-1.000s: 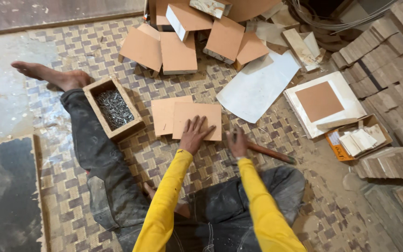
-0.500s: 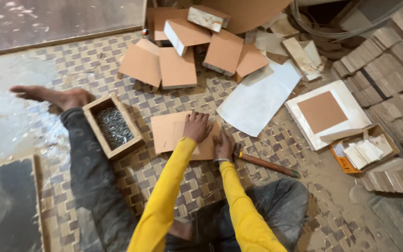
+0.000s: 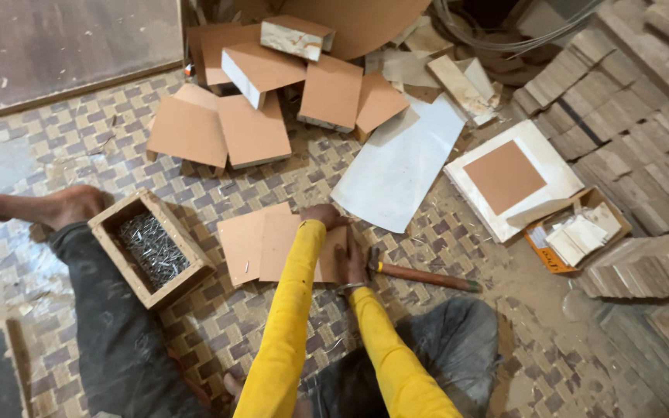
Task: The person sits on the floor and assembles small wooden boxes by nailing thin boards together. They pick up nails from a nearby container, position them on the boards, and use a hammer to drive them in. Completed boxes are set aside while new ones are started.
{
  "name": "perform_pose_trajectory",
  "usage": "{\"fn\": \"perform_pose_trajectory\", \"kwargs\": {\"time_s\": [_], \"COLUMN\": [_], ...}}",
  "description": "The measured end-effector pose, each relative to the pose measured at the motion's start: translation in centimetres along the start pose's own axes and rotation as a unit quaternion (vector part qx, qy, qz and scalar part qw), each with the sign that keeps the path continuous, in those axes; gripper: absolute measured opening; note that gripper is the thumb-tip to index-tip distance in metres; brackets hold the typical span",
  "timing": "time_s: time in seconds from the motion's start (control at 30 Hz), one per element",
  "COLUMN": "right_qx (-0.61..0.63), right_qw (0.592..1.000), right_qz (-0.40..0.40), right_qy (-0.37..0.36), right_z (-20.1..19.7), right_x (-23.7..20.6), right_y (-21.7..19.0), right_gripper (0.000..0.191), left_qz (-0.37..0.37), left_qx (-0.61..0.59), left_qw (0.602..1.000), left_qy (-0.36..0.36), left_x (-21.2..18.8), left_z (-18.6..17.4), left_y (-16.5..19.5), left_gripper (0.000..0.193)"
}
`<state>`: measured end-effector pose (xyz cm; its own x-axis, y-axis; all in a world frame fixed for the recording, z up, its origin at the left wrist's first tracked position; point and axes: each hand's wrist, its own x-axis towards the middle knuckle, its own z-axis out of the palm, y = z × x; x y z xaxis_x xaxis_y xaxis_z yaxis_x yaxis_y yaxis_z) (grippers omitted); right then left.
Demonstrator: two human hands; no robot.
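Note:
I sit on a patterned mat with two flat brown boards (image 3: pixel 261 244) lying side by side in front of me. My left hand (image 3: pixel 324 216) curls over the far edge of the right-hand board. My right hand (image 3: pixel 352 263) grips that board's right edge, right beside the head of a hammer (image 3: pixel 426 276) with a wooden handle that lies on the mat. A single nail (image 3: pixel 245 267) rests on the left board. Both arms wear yellow sleeves.
A wooden box of nails (image 3: pixel 152 249) stands to the left by my outstretched leg. Several brown boards and blocks (image 3: pixel 253 128) are piled ahead, next to a white sheet (image 3: pixel 396 166). A white panel with a brown square (image 3: pixel 505 178), a small carton (image 3: pixel 578 232) and stacked wood pieces (image 3: pixel 644 155) fill the right.
My left hand has slid from the middle of the board to its far edge. My right hand has moved down to the board's right edge, by the hammer head.

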<state>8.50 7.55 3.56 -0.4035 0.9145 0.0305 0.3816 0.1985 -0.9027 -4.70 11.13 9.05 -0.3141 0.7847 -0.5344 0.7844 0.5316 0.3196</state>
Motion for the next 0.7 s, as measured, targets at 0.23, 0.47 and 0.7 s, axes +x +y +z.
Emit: {"fn": "perform_pose_trajectory", "kwargs": {"time_s": [0.23,0.47,0.7], "right_qx": [-0.046,-0.036,0.006], "right_qw": [0.993,0.993,0.997], "right_qz": [-0.095,-0.092,-0.001], "right_qy": [0.047,0.070,0.073], "right_z": [0.3,1.0,1.4], "right_x": [1.3,1.0,1.1], "right_y": [0.3,0.6,1.3], "right_gripper": [0.051,0.043,0.045], "left_qz": [0.080,0.085,0.103], "left_qx": [0.033,0.023,0.054], "left_qw": [0.996,0.996,0.991], "left_qy": [0.033,0.033,0.066], "left_x": [0.6,0.3,-0.6], "left_z": [1.6,1.7,2.0], "left_y": [-1.4,-1.8,-1.6], "left_gripper": [0.051,0.053,0.049]}}
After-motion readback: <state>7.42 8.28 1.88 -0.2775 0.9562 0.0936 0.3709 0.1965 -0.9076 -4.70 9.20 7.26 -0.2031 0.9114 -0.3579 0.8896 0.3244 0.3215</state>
